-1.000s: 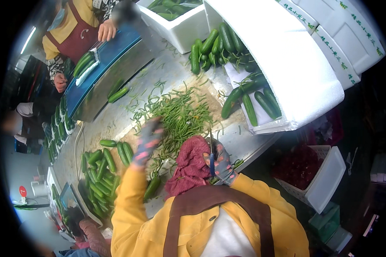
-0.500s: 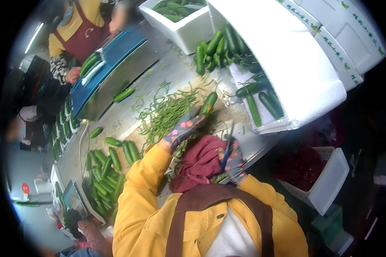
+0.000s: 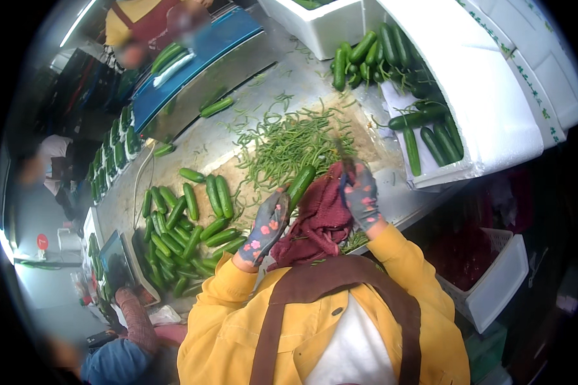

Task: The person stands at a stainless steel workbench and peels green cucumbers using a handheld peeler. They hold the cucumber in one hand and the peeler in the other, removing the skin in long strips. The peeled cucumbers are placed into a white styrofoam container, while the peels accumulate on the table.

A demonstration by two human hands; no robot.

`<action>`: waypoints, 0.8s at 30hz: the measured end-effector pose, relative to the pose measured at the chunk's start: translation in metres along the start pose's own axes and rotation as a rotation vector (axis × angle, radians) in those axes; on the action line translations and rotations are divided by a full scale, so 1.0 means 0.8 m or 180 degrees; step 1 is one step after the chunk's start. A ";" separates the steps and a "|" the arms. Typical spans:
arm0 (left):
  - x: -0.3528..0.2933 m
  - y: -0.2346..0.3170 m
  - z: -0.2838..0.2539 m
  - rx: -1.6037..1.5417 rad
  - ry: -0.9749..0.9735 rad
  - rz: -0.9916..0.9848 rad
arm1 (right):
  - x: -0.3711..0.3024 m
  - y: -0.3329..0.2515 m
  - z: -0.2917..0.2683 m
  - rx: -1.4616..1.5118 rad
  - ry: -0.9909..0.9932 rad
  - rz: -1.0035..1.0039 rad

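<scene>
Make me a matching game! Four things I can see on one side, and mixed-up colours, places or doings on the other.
Things:
1. cloth
2. big box at the right
3. thin green bits
4. left hand

Clues:
A. heaped on the table
B. holding a cucumber
C. dark red
D. white, with cucumbers inside

Right pairs: 1-C, 2-D, 3-A, 4-B
</scene>
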State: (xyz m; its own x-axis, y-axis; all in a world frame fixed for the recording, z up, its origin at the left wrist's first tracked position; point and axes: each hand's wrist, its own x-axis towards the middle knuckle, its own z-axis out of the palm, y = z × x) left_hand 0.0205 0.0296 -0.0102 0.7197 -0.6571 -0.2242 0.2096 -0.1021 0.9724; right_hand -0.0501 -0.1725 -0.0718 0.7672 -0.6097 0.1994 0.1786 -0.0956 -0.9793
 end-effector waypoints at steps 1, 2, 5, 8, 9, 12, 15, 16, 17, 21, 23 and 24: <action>-0.002 0.002 -0.003 0.0064 0.0095 0.0056 | -0.006 0.000 -0.005 0.1373 -0.0103 0.0777; -0.003 0.004 -0.006 0.0129 0.0187 0.0112 | -0.012 0.010 -0.005 0.1590 -0.0052 0.0528; -0.008 0.027 0.006 0.0151 0.0422 0.0302 | -0.018 0.015 -0.020 0.0712 -0.0740 0.1174; -0.004 0.026 0.002 0.0221 0.0171 0.0349 | -0.023 -0.028 -0.032 0.2909 -0.0853 0.2188; -0.002 0.038 0.010 0.0417 0.0183 0.0313 | -0.024 -0.029 -0.031 0.2844 -0.0603 0.2530; 0.004 0.008 0.011 0.0011 0.0339 0.0561 | -0.034 -0.037 -0.021 0.2127 -0.0278 0.2253; 0.018 -0.028 -0.009 0.0884 0.0433 0.0443 | -0.052 -0.033 -0.012 0.1715 -0.0402 0.1452; 0.027 0.001 0.000 -0.0321 -0.0075 -0.0141 | -0.059 -0.027 -0.013 0.1641 -0.0418 0.1218; 0.035 0.032 0.009 -0.1423 -0.0345 -0.0875 | -0.057 -0.016 -0.012 0.0647 -0.0593 0.0848; 0.151 0.127 -0.003 0.2577 0.0041 0.3238 | -0.060 0.009 -0.008 -0.0941 -0.0371 -0.0163; 0.226 0.208 0.016 -0.0185 -0.0348 0.2103 | -0.047 -0.001 -0.005 -0.0441 -0.0686 0.0555; 0.253 0.237 0.026 -0.0659 -0.0380 0.2018 | -0.051 0.001 -0.010 0.0462 -0.0713 0.0989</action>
State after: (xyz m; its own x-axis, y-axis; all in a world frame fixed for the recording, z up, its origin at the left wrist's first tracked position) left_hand 0.1923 -0.1387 0.1302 0.6696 -0.6220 0.4059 -0.0980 0.4677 0.8784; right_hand -0.0864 -0.1542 -0.0808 0.9106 -0.4041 -0.0866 -0.0100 0.1879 -0.9821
